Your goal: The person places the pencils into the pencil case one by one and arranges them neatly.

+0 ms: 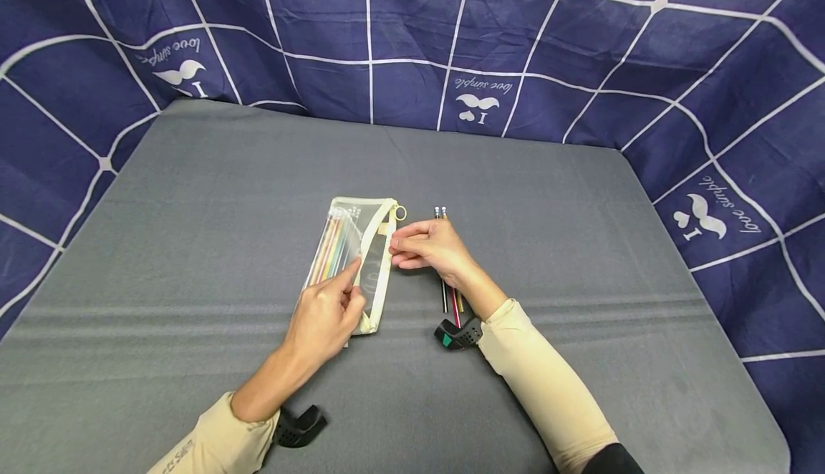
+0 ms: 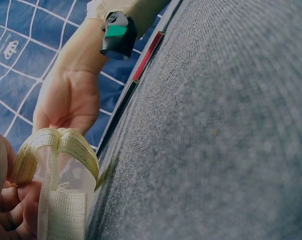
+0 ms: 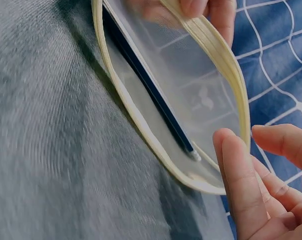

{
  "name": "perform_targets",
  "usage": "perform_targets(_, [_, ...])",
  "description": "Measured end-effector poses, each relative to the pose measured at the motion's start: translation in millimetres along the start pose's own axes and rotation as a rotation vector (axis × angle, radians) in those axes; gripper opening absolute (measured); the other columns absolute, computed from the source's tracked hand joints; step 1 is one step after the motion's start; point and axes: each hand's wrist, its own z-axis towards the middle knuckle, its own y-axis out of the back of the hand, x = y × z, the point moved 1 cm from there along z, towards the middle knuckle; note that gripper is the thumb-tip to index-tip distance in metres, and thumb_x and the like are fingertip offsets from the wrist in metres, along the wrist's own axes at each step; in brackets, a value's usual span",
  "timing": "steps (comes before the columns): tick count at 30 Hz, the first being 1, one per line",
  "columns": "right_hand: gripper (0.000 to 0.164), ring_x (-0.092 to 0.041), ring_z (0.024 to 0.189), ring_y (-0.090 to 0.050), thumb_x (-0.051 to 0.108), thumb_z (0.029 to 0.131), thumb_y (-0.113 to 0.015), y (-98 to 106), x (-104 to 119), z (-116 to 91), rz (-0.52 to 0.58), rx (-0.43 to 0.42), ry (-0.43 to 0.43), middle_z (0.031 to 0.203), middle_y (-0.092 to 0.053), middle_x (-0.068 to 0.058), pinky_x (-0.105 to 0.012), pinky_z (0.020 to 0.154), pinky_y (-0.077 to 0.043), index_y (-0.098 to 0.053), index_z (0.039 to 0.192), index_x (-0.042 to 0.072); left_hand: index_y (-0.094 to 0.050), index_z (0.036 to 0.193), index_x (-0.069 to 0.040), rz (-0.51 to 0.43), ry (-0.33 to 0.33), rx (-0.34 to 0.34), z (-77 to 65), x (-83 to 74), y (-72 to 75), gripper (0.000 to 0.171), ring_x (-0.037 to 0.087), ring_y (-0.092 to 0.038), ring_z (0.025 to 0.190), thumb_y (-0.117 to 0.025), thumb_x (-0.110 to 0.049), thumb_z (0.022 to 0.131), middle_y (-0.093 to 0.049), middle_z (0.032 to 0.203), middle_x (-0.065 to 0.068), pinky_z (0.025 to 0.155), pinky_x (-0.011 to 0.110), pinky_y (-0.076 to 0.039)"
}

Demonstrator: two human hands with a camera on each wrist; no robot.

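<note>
A see-through mesh pencil pouch (image 1: 383, 289) with a cream zipper edge lies on the table, its mouth spread wide. Several coloured pencils (image 1: 330, 248) show through its left half. Inside the mouth, the right wrist view shows a dark blue pencil (image 3: 151, 90). My left hand (image 1: 327, 313) pinches the left zipper edge (image 3: 218, 42) between thumb and fingers. At the opposite edge hovers my right hand (image 1: 430, 248), fingertips right at the rim. Its thumb and fingers stand apart with nothing between them in the right wrist view.
A few loose pencils (image 1: 445, 298), one of them red (image 2: 150, 55), lie to the right of the pouch, partly under my right wrist. Black wrist devices (image 1: 459, 334) sit at both cuffs. A blue checked curtain (image 1: 412, 37) borders the grey table (image 1: 258, 159).
</note>
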Motion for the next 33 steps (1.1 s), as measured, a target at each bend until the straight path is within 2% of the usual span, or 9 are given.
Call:
perform_targets(13, [0.033, -0.015, 0.062, -0.069, -0.012, 0.083, -0.067, 43, -5, -10, -0.011, -0.073, 0.008, 0.076, -0.07, -0.007, -0.026, 0.06, -0.056, -0.058, 0.113, -0.022, -0.066, 0.117, 0.013, -0.005, -0.007, 0.004, -0.2, -0.1, -0.4, 0.042, 0.004, -0.053, 0.052, -0.06, 0.001, 0.077, -0.062, 0.063, 0.0, 0.046, 0.026, -0.045])
perform_targets(23, [0.034, -0.014, 0.061, -0.069, -0.012, 0.084, -0.066, 65, -9, -16, -0.004, -0.104, 0.015, 0.075, -0.07, -0.007, -0.025, 0.059, -0.056, -0.055, 0.114, -0.024, -0.066, 0.117, 0.013, -0.006, -0.012, 0.005, -0.3, -0.2, 0.1, 0.042, 0.004, -0.053, 0.052, -0.06, 0.001, 0.077, -0.062, 0.063, 0.0, 0.046, 0.025, -0.045])
perform_targets(28, [0.032, -0.014, 0.062, -0.069, -0.013, 0.085, -0.064, 73, -11, -19, 0.004, -0.116, 0.014, 0.076, -0.071, -0.008, -0.026, 0.059, -0.056, -0.056, 0.113, -0.023, -0.065, 0.117, 0.013, -0.01, -0.018, 0.008, -0.3, 0.4, 0.4, 0.042, 0.004, -0.053, 0.051, -0.059, 0.002, 0.077, -0.062, 0.063, 0.0, 0.046, 0.025, -0.045])
perform_targets(33, [0.02, -0.013, 0.059, -0.068, -0.011, 0.083, -0.068, 80, -12, -19, -0.008, -0.138, 0.003, 0.074, -0.071, -0.008, -0.025, 0.057, -0.056, -0.062, 0.102, -0.016, -0.065, 0.117, 0.013, -0.006, -0.012, 0.008, -0.5, 0.8, 0.6, 0.043, 0.003, -0.052, 0.051, -0.059, 0.002, 0.077, -0.061, 0.062, 0.0, 0.046, 0.025, -0.045])
